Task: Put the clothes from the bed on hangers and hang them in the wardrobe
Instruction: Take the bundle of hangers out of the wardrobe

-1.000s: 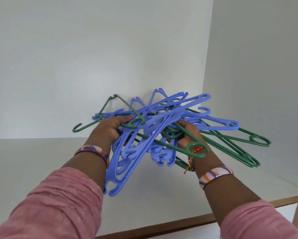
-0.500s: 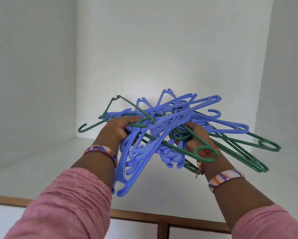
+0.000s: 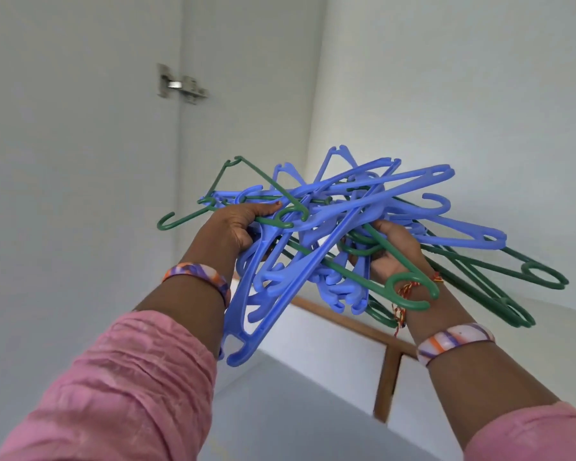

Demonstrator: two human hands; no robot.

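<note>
I'm gripping the tangled hangers (image 3: 340, 234) with left hand (image 3: 236, 227) and right hand (image 3: 391, 252) | light, stiff, probably snag-prone | taking single ones by the hook

Person, two forearms in view. Crinkled pink fabric sleeves (image 3: 123, 387), pushed up below the elbows. One glossy bangle (image 3: 198, 277) per wrist, striped purple, orange and white. Right wrist also carries a knotted red-and-yellow thread (image 3: 400, 306) with hanging ends.
</note>
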